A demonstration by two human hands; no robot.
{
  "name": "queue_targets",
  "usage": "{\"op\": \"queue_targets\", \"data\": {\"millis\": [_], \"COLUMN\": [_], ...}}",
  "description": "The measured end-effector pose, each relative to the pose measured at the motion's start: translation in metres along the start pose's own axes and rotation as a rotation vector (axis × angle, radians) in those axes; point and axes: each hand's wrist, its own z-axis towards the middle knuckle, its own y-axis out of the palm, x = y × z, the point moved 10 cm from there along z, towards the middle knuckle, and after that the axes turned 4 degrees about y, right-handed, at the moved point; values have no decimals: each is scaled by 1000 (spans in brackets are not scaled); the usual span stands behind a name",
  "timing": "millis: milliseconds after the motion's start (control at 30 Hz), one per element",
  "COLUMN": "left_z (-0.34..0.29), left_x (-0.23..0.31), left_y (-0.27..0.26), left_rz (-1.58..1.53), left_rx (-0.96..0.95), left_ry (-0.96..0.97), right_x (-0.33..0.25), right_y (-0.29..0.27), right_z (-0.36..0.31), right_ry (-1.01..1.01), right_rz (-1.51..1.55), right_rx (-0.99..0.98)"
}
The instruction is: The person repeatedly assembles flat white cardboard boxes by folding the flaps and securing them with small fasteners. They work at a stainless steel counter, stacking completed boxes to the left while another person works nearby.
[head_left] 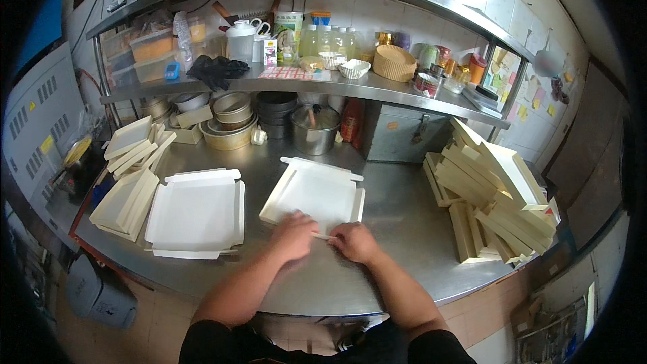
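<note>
Handling white cardboard tray (317,192) at front centre of steel worktable (418,276). Pinching near-edge strip with right hand (356,241), fingers drawn narrow. Working just beside it with left hand (295,235), blurred and curled at same edge; cannot tell whether gripping. Judged partway folded: side walls partly raised, near edge apparently unfinished, tabs jutting at far corners. Noted at left: open cardboard blank (195,212), flaps spread, presumably left to fold. Noted beyond: leaning cardboard stack (125,205), fold state uncertain. Noted at right: heap of walled trays (499,192), judged done.
</note>
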Motion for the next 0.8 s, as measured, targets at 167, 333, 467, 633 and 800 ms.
{"op": "queue_targets", "data": {"millis": [167, 333, 467, 633, 800], "left_z": [7, -4, -3, -4, -4], "left_x": [10, -10, -5, -5, -4], "left_y": [-3, -15, -16, -30, -39], "left_rz": [-168, -251, -175, -192, -309], "left_rx": [61, -87, -127, 4, 89], "left_ry": [90, 60, 28, 24, 110], "right_x": [-16, -25, -23, -33, -42], "right_y": [-10, -26, -19, -30, -40], "right_z": [2, -9, -7, -8, -11], "right_ry": [-117, -184, -258, -286, -352], "right_rz": [152, 75, 185, 228, 246], "right_rx": [40, 64, 40, 125, 230]}}
